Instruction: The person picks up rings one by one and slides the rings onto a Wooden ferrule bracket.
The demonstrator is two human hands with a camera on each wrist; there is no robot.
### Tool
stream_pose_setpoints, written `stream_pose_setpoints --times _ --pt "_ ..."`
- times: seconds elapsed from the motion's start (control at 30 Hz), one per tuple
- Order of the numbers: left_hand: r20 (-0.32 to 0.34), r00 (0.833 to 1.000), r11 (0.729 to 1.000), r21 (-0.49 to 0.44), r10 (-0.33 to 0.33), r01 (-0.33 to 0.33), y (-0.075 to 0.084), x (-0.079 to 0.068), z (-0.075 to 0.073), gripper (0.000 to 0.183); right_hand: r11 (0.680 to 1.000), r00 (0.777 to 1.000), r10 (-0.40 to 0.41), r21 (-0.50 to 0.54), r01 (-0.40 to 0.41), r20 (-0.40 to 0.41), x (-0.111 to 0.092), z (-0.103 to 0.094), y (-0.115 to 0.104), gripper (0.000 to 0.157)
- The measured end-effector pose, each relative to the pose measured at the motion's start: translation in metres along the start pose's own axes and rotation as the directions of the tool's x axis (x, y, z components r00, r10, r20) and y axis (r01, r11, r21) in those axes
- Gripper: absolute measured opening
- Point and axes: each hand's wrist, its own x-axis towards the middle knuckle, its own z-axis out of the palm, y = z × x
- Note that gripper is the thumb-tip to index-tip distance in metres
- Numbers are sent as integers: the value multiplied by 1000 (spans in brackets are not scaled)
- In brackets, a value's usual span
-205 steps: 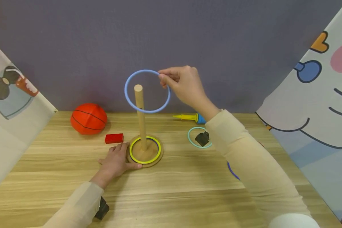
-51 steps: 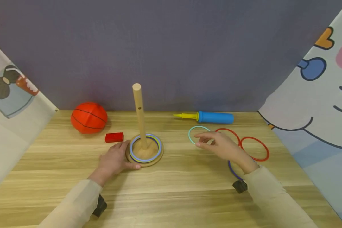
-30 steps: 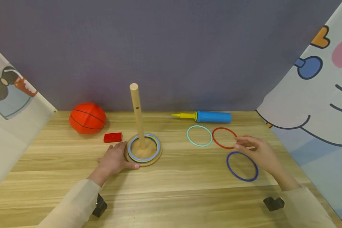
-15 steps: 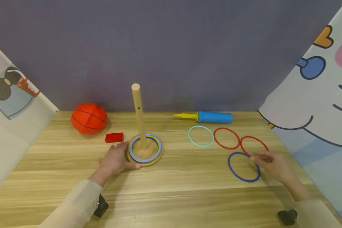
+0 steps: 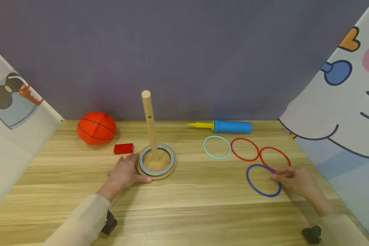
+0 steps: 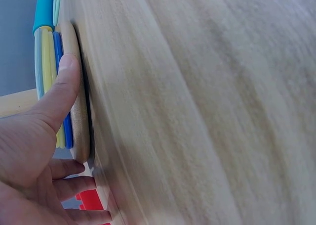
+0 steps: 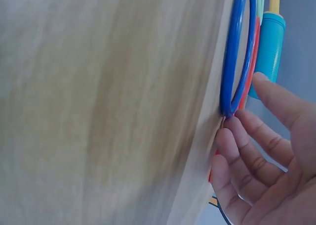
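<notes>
A wooden peg stand [image 5: 151, 128] stands upright left of centre. On its base lie a light blue ring [image 6: 38, 62], a yellow ring [image 6: 48, 62] and a dark blue ring [image 6: 68, 131], stacked round the peg. My left hand [image 5: 122, 175] rests against the base's left side, thumb straight along the front rim, the other fingers spread down to the table. Over on the right, my right hand [image 5: 299, 180] is at the edge of a loose dark blue ring [image 7: 230, 62]. In the right wrist view its fingertips are right at that ring, thumb and forefinger apart.
Two red rings [image 5: 245, 160] and a mint ring [image 5: 216, 158] lie behind the loose blue ring. A blue pump [image 5: 233, 126] with a yellow nozzle sits by the back wall. At left are an orange ball [image 5: 96, 128] and a red block [image 5: 123, 148].
The light blue ring, earlier pinched above the peg, now lies on the base. My right hand has moved right and down to the loose dark blue ring. My left hand has stayed at the base.
</notes>
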Motion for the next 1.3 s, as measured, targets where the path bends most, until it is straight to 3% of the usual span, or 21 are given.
stream_pose_setpoints --times 0.53,0.7,0.97,1.3 --pt "15 1000 1000 -5 -9 9 0 0 0 112 990 990 -137 22 137 29 13 12 -16 27" --pt "32 999 999 8 -42 42 1 1 -1 114 992 992 -120 41 118 48 17 15 -20 25" --pt "38 998 999 13 -52 52 2 0 -2 114 990 990 -138 37 137 35 21 19 -25 6" --pt "15 1000 1000 3 -1 1 1 -1 -2 111 979 981 -187 96 183 43 20 17 -31 14"
